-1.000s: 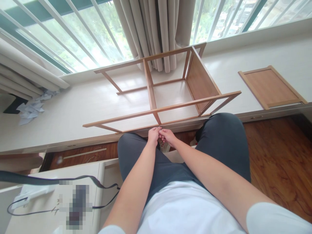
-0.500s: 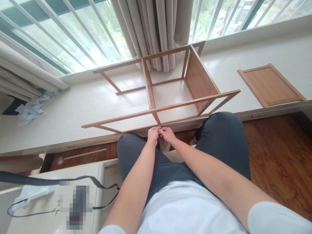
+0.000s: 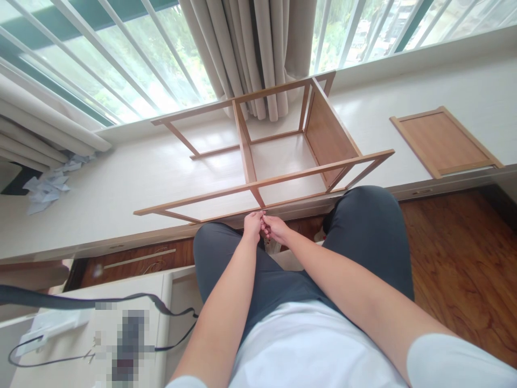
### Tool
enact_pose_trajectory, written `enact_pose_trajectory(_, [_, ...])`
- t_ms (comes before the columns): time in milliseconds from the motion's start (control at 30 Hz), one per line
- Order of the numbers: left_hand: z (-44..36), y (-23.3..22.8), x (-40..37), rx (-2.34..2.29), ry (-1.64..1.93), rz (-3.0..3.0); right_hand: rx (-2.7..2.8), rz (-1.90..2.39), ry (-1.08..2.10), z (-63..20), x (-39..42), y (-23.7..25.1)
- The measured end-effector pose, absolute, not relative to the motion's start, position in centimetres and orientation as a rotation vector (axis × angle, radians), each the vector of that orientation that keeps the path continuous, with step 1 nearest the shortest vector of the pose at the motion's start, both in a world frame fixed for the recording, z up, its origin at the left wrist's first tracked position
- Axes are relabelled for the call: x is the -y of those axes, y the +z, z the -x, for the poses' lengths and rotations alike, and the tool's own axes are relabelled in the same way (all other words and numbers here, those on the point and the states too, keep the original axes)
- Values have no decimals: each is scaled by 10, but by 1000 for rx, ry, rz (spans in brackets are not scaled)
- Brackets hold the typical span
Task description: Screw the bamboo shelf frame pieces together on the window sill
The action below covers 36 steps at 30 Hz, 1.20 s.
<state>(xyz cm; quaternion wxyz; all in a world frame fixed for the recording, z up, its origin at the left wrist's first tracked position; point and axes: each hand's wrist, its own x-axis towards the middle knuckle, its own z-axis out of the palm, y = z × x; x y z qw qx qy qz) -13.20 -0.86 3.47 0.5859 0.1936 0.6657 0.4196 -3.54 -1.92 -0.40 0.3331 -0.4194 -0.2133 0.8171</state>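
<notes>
My left hand [image 3: 253,223] and my right hand [image 3: 277,228] meet between my knees, at the near lower rail of a wooden shelf frame [image 3: 205,195]. The fingers of both are closed, and their tips come together at the foot of the frame's middle crosspiece [image 3: 247,153]. Whatever they pinch is too small or too hidden to name. Lying on its side, the frame has a solid wooden panel [image 3: 333,126] fitted near its right end. Its left part has no panel.
A loose wooden panel [image 3: 446,143] lies at the right on the white window ledge [image 3: 363,102]. Crumpled paper [image 3: 47,188] is at the ledge's left. A white cabinet [image 3: 155,302] with a black strap [image 3: 141,295] stands at my left. Curtains [image 3: 238,48] hang behind the frame.
The fingers of my right hand have shifted and curled differently beside my left hand. The whole view has moved slightly; the frame stays in place on the ledge.
</notes>
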Motion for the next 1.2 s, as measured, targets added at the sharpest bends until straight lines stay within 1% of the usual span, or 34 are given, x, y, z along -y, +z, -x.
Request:
enact_pose_trajectory(300, [131,33,9,-1547,966,-446,434,983,2228,34,21,-4])
enact_pose_trajectory(567, [134,32,11,-1561,950,-465,627,1144,2103,36,26,-4])
enact_pose_trajectory(700, [132,40,14,-1571,960,-473,735,1234,2038,37,29,1])
enact_pose_trajectory(833, [132,61,19,-1574,1029,-479,866,1257,1936,39,29,19])
enact_pose_trajectory(967, [134,95,28,-1463,1181,-498,1063,1141,1793,41,30,56])
enact_pose_trajectory(1033, [135,115,32,-1411,1233,-520,1049,1049,1783,42,31,78])
enact_pose_trajectory(1200, [133,162,38,-1370,1277,-556,831,864,1884,49,35,129])
